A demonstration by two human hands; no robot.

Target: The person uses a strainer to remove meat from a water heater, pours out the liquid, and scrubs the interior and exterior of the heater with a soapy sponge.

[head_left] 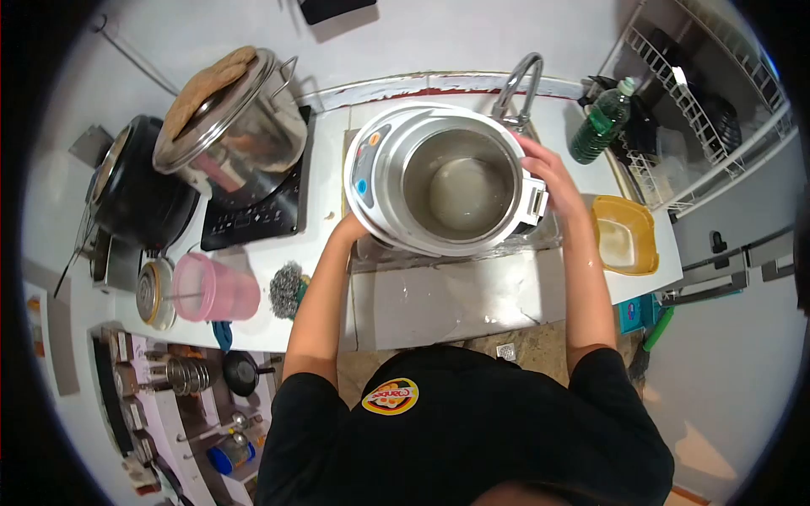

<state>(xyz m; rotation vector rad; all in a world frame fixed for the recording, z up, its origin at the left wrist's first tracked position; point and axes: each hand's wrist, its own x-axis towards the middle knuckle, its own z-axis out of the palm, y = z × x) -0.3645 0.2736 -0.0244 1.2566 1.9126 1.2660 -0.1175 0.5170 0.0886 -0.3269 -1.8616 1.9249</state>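
Observation:
I hold a white electric thermo pot (384, 198) over the sink, by the tap (527, 80). Its top is open, and the steel inside shows a little cloudy water at the bottom. A control panel with a blue and an orange button sits on its left rim. My left hand (354, 228) supports the pot's lower left side, its fingers mostly hidden beneath. On the other side, my right hand (547, 175) grips the rim beside the white latch, fingers curled over the edge.
Left stand an induction cooker (253, 219) bearing a large steel pot (253, 139), a black cooker (143, 185), a pink container (228, 288) and a steel scrubber (287, 291). Right are a green bottle (601, 126), a yellow basin (645, 236) and a dish rack (692, 110).

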